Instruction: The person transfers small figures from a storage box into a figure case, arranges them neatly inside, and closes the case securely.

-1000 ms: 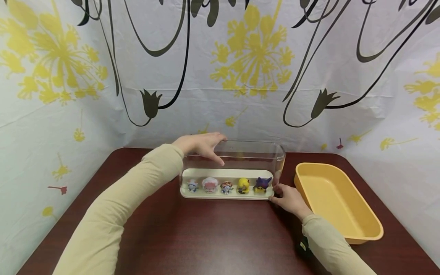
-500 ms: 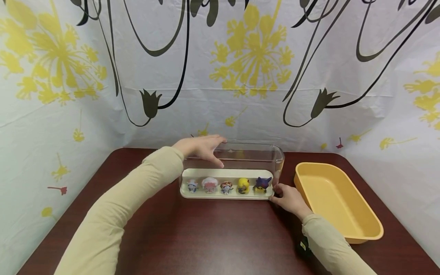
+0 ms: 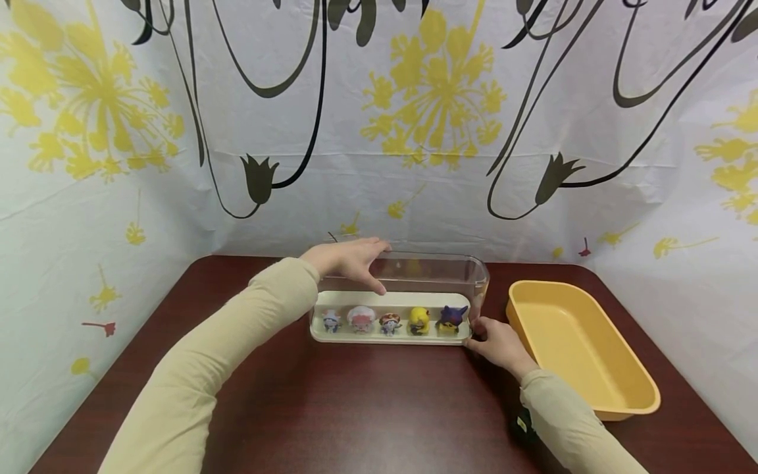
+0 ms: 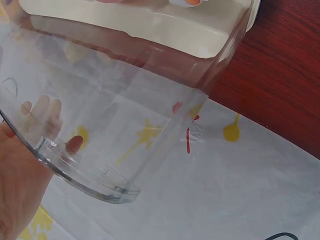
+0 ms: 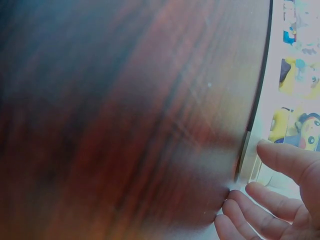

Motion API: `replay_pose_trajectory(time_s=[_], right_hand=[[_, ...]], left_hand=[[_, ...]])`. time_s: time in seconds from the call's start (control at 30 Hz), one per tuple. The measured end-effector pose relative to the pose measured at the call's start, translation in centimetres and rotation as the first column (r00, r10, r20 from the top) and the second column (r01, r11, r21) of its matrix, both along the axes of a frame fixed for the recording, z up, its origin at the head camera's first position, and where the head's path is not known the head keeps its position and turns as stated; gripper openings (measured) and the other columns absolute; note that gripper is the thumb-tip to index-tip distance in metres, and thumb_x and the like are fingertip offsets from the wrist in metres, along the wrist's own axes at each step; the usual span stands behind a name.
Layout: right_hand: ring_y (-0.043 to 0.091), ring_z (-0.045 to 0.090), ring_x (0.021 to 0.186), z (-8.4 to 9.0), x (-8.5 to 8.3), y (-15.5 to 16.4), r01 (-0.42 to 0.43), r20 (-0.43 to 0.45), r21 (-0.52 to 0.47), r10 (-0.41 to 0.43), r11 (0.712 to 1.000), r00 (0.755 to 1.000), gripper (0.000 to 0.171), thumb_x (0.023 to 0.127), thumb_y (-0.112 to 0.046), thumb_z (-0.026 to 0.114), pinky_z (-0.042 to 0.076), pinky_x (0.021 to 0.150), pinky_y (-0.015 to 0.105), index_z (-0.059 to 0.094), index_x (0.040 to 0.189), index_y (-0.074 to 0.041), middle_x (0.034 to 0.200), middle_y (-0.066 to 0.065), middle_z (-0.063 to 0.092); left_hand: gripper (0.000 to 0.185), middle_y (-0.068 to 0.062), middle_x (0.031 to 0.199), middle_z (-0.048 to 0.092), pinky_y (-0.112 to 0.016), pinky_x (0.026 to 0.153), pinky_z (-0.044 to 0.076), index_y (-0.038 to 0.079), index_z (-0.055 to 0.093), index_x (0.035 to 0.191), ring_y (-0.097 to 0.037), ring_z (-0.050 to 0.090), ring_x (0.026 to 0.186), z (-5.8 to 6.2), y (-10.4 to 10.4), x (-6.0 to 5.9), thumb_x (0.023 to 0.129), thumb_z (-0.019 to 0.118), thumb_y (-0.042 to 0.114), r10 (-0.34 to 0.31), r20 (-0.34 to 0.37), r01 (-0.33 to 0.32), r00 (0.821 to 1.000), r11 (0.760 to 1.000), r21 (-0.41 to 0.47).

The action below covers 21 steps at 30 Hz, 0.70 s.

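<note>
Landmark: I tell every place from the cream tray (image 3: pixel 391 334), which sits in the middle of the dark red counter (image 3: pixel 355 408).
Clear cover: the see-through cover (image 3: pixel 438 273) is over the tray, tipped up at the front, with its back edge low behind the tray.
Left hand: my left hand (image 3: pixel 346 258) holds the top left part of the cover. The grip is curled over the rim, fingers (image 4: pixel 42 112) on the inside of the clear wall.
Right hand: my right hand (image 3: pixel 500 342) is at the right end of the tray. Its fingers (image 5: pixel 285 159) are loose and spread, touching the tray's corner, not pinching it.
Toys: five little toy figures (image 3: pixel 391 321) stand in a row on the tray, under the cover.
What could go wrong: I think the cover could slip, as one hand holds it near one end only. If it drops, it may knock the toys over. A hard push from the right hand could slide the tray.
Yellow tub: a yellow tub (image 3: pixel 592 395) lies right of the tray, near it but apart.
Room: a white cloth (image 3: pixel 379 131) with yellow flowers and black stems hangs behind the tray and on both sides.
</note>
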State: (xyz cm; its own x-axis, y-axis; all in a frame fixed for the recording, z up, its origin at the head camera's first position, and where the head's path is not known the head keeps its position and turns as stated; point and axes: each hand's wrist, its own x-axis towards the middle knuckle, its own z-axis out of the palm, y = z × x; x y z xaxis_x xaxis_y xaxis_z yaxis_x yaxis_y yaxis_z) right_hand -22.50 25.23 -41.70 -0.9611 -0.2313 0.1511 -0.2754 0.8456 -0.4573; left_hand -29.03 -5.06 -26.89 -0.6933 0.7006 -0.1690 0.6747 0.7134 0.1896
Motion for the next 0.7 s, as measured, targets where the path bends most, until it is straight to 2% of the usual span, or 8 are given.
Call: replay_pose_trajectory(time_s=[0.3,0.7], right_hand=[[0.023,0.056,0.075,0.00,0.00,0.02,-0.001,-0.001,-0.002,0.001,1.000,1.000,0.028,0.074,-0.018,0.070,0.043,0.068,0.042,0.060,0.093,0.000,0.084,0.010,0.061],[0.023,0.056,0.074,0.05,0.09,-0.05,-0.012,-0.013,-0.004,0.012,1.000,1.000,0.029,0.073,-0.017,0.070,0.043,0.067,0.041,0.061,0.092,0.001,0.083,0.010,0.061]], left_hand=[[0.085,-0.011,0.124,0.037,-0.030,0.096,0.025,0.000,0.028,0.134,-0.021,0.033,0.117,-0.28,-0.07,0.13,0.073,0.067,0.045,-0.010,-0.009,0.010,1.000,1.000,0.002],[0.086,-0.011,0.129,0.033,-0.033,0.097,0.026,0.002,0.025,0.136,-0.021,0.030,0.121,-0.54,-0.07,0.24,0.074,0.065,0.046,0.016,0.021,-0.016,1.000,1.000,-0.012]])
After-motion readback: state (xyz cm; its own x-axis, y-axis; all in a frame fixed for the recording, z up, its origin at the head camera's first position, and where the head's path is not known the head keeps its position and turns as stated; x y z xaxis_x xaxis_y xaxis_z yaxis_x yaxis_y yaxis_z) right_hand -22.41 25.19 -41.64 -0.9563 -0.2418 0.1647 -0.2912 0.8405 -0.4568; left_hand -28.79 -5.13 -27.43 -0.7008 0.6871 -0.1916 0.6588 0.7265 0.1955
